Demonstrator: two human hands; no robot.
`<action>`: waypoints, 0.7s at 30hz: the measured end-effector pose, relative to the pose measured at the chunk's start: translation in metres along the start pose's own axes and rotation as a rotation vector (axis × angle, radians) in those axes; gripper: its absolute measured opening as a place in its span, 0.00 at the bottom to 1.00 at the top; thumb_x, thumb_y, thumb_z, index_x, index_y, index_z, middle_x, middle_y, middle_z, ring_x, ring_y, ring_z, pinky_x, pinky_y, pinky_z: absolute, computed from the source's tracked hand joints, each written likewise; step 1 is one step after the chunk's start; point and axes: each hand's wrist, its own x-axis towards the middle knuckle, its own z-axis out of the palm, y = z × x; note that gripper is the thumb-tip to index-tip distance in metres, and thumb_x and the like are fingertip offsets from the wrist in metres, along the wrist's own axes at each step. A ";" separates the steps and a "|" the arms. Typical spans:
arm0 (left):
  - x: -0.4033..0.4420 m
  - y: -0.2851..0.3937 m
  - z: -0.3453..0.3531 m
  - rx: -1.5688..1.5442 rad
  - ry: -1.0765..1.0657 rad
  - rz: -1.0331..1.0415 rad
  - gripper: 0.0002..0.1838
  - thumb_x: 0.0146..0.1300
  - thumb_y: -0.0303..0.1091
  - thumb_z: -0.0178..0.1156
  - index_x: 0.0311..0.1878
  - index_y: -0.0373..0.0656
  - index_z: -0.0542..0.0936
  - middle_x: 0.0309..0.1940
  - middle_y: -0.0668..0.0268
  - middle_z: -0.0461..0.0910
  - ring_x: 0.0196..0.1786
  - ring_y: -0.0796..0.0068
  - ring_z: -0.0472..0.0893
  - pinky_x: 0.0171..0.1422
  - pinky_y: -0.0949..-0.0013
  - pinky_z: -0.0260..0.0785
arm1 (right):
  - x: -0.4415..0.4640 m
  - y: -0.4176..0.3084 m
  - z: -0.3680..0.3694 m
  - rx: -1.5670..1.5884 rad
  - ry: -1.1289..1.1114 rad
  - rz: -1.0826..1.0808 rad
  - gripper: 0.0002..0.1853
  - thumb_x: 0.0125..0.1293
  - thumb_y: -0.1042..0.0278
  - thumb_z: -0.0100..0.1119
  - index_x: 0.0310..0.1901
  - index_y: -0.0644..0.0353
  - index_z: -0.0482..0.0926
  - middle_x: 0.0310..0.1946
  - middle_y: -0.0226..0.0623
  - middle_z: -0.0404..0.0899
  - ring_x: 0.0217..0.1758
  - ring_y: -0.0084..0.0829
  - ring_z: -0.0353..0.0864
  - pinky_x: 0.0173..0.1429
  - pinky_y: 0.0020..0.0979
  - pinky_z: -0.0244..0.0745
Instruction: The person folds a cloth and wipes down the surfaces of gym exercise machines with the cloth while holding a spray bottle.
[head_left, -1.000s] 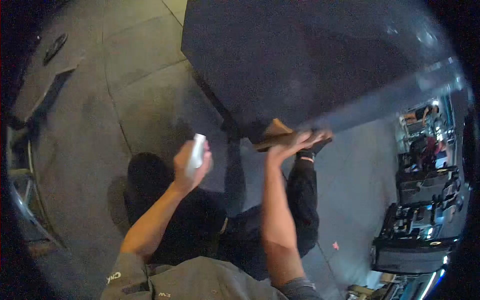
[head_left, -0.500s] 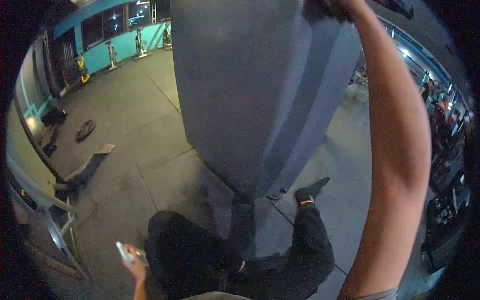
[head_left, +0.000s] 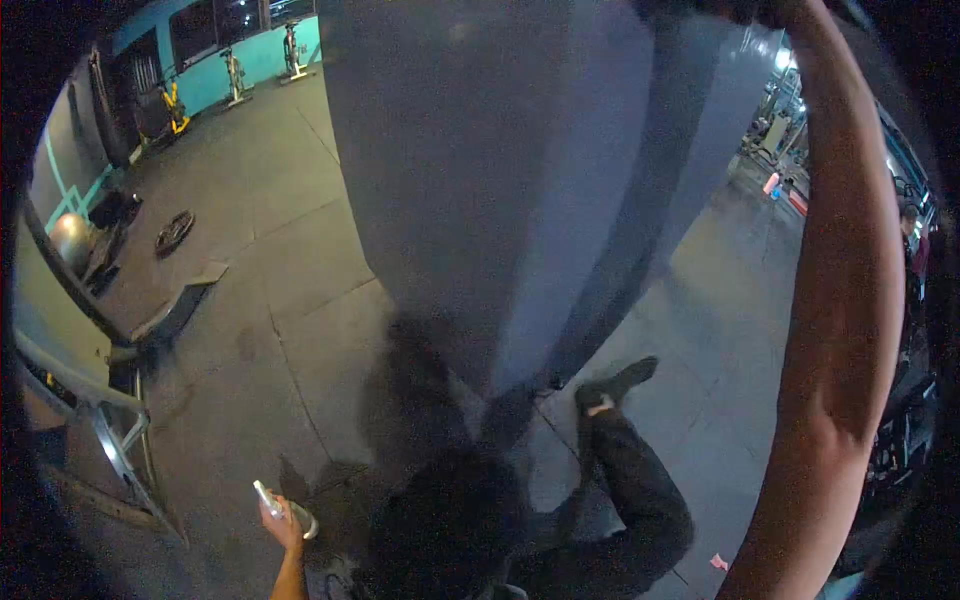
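Low on the left, my left hand (head_left: 283, 522) is closed around a white spray bottle (head_left: 307, 523), held out over the floor. A tall, dark grey panel (head_left: 450, 170) with angled faces fills the middle of the view and narrows toward the floor. My right arm (head_left: 845, 250) stretches up along the panel's right side. My right hand (head_left: 790, 10) is at the top edge, beside the panel's upper part, with something dark around it. Its fingers are lost in shadow and cut off by the frame.
My bent leg (head_left: 640, 490) and dark shoe (head_left: 622, 380) are by the panel's foot. Exercise bikes (head_left: 235, 78) line the turquoise wall. At left are a metal frame (head_left: 120, 440), a silver ball (head_left: 70, 240) and a round dark object (head_left: 174, 232). A pink scrap (head_left: 718, 562) lies on the floor.
The view has shifted, and my right arm and hand now appear further right. My left hand, still on the spray bottle, sits slightly further right. My near leg has shifted right.
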 end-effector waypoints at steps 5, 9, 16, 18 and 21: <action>0.008 0.027 0.027 0.113 -0.023 0.100 0.13 0.65 0.28 0.59 0.50 0.30 0.77 0.40 0.56 0.80 0.42 0.63 0.80 0.49 0.61 0.72 | 0.005 -0.005 -0.009 -0.128 -0.025 -0.064 0.40 0.72 0.28 0.41 0.49 0.66 0.82 0.24 0.35 0.78 0.22 0.22 0.75 0.26 0.28 0.74; 0.016 0.138 0.063 -0.010 -0.073 0.103 0.11 0.65 0.28 0.61 0.47 0.31 0.78 0.34 0.60 0.79 0.38 0.71 0.78 0.45 0.66 0.71 | -0.013 -0.001 -0.012 -0.147 -0.043 -0.377 0.34 0.70 0.33 0.51 0.52 0.61 0.83 0.22 0.33 0.79 0.22 0.20 0.78 0.26 0.25 0.75; 0.027 0.321 0.135 -0.040 -0.086 0.231 0.11 0.65 0.30 0.64 0.48 0.35 0.79 0.34 0.65 0.80 0.37 0.77 0.78 0.42 0.69 0.71 | -0.002 0.048 -0.014 0.049 0.088 -0.595 0.25 0.76 0.52 0.49 0.25 0.60 0.79 0.13 0.29 0.69 0.15 0.20 0.68 0.18 0.22 0.68; 0.022 0.404 0.145 -0.016 -0.107 0.316 0.12 0.65 0.30 0.64 0.48 0.35 0.79 0.33 0.65 0.80 0.36 0.78 0.78 0.41 0.69 0.72 | 0.002 0.064 -0.010 0.018 0.203 -0.793 0.23 0.73 0.58 0.53 0.20 0.59 0.77 0.11 0.30 0.66 0.14 0.20 0.65 0.18 0.23 0.65; 0.005 0.491 0.153 0.077 -0.214 0.413 0.11 0.64 0.30 0.65 0.46 0.35 0.80 0.32 0.63 0.81 0.34 0.76 0.79 0.39 0.69 0.72 | 0.009 0.075 -0.006 -0.002 0.229 -0.874 0.15 0.63 0.64 0.59 0.20 0.59 0.76 0.12 0.31 0.64 0.16 0.24 0.64 0.22 0.28 0.66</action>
